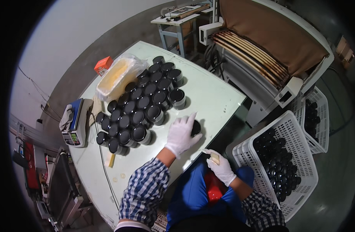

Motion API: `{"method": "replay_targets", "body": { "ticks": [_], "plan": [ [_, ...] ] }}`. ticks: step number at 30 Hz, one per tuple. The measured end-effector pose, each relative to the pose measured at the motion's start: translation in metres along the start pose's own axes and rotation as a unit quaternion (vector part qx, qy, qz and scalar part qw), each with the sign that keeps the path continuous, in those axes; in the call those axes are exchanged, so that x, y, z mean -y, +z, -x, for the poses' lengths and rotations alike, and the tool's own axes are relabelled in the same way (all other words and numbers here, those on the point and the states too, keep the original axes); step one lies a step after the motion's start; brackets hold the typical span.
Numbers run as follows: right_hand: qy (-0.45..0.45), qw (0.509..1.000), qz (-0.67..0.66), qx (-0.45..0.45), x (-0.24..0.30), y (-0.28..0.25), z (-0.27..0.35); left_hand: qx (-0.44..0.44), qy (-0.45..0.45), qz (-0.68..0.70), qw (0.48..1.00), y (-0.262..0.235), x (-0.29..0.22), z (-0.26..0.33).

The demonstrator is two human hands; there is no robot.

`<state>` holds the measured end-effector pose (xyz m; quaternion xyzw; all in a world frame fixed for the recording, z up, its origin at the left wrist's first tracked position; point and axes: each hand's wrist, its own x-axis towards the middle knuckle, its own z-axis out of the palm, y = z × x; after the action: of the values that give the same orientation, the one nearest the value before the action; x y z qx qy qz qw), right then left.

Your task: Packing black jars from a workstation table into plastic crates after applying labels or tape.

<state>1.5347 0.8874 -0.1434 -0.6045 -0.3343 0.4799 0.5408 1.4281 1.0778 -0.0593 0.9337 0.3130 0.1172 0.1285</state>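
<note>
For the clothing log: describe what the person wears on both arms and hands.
Both hands wear thin white disposable gloves: left hand, right hand. Both forearms carry long blue-and-white checked shirt sleeves, pushed back from the wrists: left sleeve, right sleeve.

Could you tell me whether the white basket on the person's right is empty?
No, the white basket beside the table holds a heap of black jars that fills much of its inside.

Small packing workshop: conveyor machine [262,50], jar-filled crates [297,127], weighing scale [74,123], concrete floor.
</note>
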Motion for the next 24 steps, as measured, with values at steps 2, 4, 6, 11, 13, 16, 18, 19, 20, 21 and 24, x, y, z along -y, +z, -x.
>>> {"method": "replay_targets", "body": {
  "ticks": [2,4,6,11,13,16,18,19,20,21,24],
  "plan": [
    [0.008,0.998,-0.060,-0.015,0.012,-0.005,0.004,-0.018,0.032,-0.046,0.998,0.006,-0.007,-0.041],
    [0.039,0.994,-0.101,-0.016,0.017,-0.010,0.007,-0.032,0.049,-0.110,0.992,0.007,-0.007,-0.077],
    [0.094,0.982,-0.158,-0.032,0.015,-0.019,0.009,0.003,0.015,-0.139,0.990,0.006,-0.013,-0.113],
    [0.093,0.956,-0.271,-0.063,0.014,-0.040,0.018,0.039,-0.075,-0.219,0.972,0.002,-0.001,-0.168],
    [0.127,0.908,-0.395,-0.056,0.030,-0.032,0.015,-0.078,-0.094,-0.296,0.947,0.004,0.044,-0.158],
    [0.086,0.875,-0.472,-0.061,0.023,-0.057,0.017,-0.160,-0.008,-0.159,0.974,-0.010,0.003,-0.147],
    [0.063,0.873,-0.476,-0.083,0.025,-0.070,0.013,-0.128,0.031,0.099,0.986,0.012,-0.019,-0.118],
    [0.046,0.860,-0.502,-0.082,0.029,-0.073,0.011,-0.073,0.023,0.263,0.962,0.024,-0.027,-0.093],
    [0.044,0.857,-0.506,-0.086,0.030,-0.074,0.008,-0.015,-0.023,0.358,0.933,0.032,-0.044,-0.061],
    [0.034,0.872,-0.482,-0.083,0.030,-0.071,0.005,0.039,-0.074,0.443,0.893,0.037,-0.063,-0.029],
    [0.019,0.878,-0.466,-0.107,0.024,-0.065,0.004,0.180,-0.144,0.599,0.767,0.049,-0.105,0.018]
  ]
}}
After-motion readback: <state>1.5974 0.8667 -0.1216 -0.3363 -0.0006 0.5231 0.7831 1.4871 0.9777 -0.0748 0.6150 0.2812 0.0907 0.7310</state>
